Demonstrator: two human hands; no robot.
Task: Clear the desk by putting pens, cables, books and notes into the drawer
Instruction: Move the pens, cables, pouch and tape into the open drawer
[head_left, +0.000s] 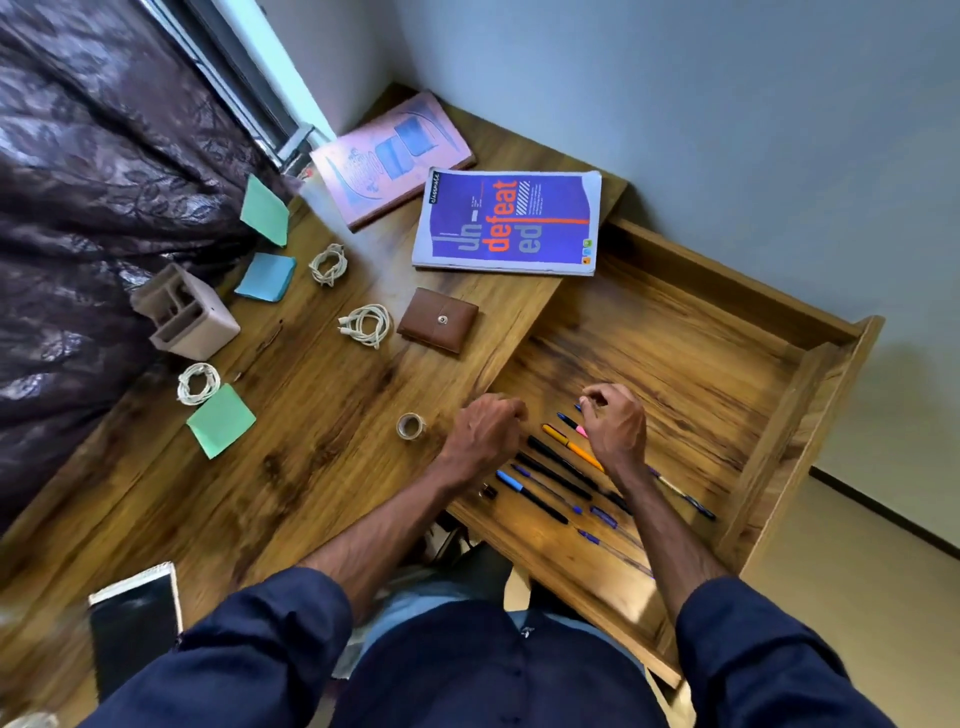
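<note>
The wooden drawer (769, 332) stands pulled out to the right of the desk (311, 467). Several pens (550, 475) lie side by side on its floor, among them an orange pen (569, 446). My right hand (618, 423) hovers over the row, its fingertips pinching the tip of a blue pen (685, 496). My left hand (485, 428) rests at the desk's edge with its fingers curled; nothing shows in it. On the desk lie a purple book (509, 223), a pink book (395, 156), three white cable coils (366, 325) and coloured sticky notes (266, 277).
A brown wallet (439, 320), a tape roll (411, 426) and a beige pen holder (184, 312) are on the desk. A black notebook (135, 623) lies at the near left corner. A dark curtain (78, 208) hangs along the left side.
</note>
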